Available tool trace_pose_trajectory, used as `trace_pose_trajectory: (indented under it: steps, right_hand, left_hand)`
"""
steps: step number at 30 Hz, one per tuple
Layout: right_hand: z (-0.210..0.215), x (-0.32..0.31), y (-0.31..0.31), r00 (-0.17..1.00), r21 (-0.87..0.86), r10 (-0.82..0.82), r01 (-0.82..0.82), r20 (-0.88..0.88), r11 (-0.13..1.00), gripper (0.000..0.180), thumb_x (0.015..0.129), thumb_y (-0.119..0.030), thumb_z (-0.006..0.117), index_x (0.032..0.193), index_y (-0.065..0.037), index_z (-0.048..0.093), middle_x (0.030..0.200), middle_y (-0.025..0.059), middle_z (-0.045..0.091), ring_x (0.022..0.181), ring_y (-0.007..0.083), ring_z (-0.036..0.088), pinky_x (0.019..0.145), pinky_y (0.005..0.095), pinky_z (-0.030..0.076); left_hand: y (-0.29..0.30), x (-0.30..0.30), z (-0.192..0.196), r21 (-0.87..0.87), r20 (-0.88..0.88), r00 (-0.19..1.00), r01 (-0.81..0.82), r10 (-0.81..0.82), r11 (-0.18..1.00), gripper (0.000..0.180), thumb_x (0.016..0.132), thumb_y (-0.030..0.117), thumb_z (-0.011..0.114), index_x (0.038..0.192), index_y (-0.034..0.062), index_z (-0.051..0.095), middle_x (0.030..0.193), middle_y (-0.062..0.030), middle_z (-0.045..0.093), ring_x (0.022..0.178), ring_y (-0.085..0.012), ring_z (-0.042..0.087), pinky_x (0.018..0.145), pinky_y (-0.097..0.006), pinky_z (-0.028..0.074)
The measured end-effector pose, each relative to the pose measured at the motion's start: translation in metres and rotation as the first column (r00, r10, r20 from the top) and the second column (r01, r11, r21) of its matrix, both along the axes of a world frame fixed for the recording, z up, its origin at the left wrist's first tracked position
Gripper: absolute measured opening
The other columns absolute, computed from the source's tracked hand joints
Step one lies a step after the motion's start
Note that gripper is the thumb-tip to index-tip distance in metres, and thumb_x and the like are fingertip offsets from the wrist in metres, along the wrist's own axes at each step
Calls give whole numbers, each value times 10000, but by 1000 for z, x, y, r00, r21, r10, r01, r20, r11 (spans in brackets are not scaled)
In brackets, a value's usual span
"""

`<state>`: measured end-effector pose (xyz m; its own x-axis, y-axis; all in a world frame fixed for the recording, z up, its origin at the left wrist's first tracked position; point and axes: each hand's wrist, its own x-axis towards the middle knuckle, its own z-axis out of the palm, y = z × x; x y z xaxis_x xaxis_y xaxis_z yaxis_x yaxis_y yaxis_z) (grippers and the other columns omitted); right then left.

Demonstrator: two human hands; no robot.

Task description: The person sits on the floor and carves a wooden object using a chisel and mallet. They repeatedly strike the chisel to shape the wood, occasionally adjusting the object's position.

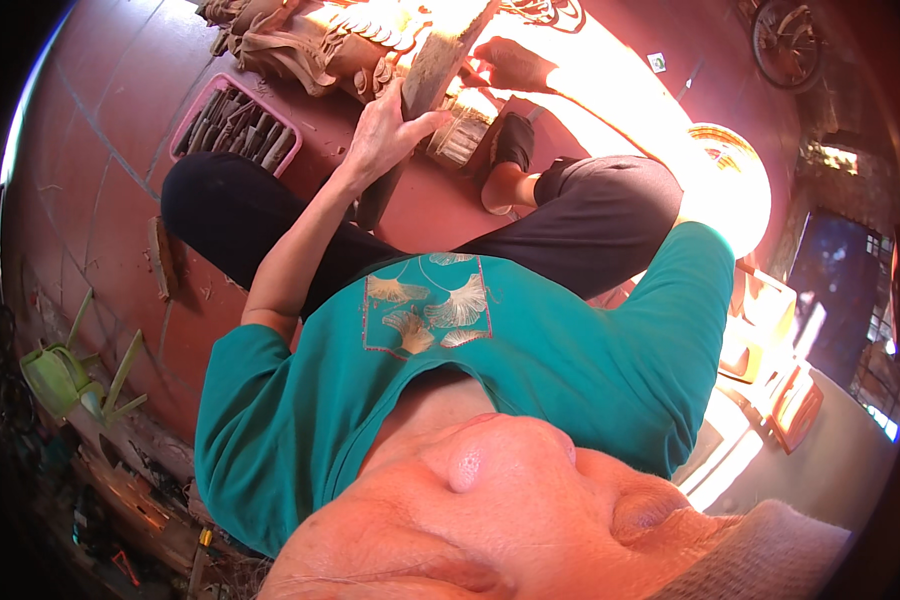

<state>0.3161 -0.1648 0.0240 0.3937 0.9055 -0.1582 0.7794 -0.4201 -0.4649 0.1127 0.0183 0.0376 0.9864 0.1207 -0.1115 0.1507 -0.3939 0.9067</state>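
My left hand grips a long wooden bar that slants up across the picture; its thumb lies along the near side and the fingers go behind the wood. To the right of the bar, my right hand is in strong sunlight, its fingers bent in toward the bar. Glare and shadow hide what those fingers hold, if anything. Behind the hands lies a brown wood carving with scale-like and curling shapes. Below the bar a pale, ridged end of a wooden block shows.
A pink basket full of dark, stick-like tool handles stands left on the red tile floor. My crossed legs frame the work. A wood scrap lies left, near a green plastic object. A wheel is at far right.
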Motion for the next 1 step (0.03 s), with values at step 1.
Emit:
trace_pose_trajectory:
  steps: [1]
  right_hand:
    - [0,0,1,1000,0,4,-4,0,1000,405,901,-398,781,866,-1,712,793,223,702,731,318,709,698,429,550]
  left_hand:
    - [1,-1,4,-47,-36,999,10,-12,999,743,867,446,743,1315,-97,505,1089,-323,704,1054,-424,702,944,-474,524]
